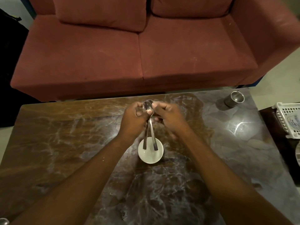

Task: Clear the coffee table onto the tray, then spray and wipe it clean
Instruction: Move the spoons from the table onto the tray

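Two steel spoons [150, 127] hang bowl-up over the middle of the dark marble coffee table [65, 135], their handles pointing down over a small white bowl [150, 153] that stands on the table. My left hand [134, 120] is closed around the spoons near their bowls. My right hand [168, 117] touches the spoon bowls from the right with thumb and fingertips. A steel cup [233, 99] stands at the table's far right corner. A white slotted tray [289, 119] lies off the table's right edge, partly cut off by the frame.
A red two-seat sofa [138, 51] runs along the far side of the table. A dark low stand [279, 143] carries the tray on the right. A round metal object [4, 221] shows at the bottom left corner.
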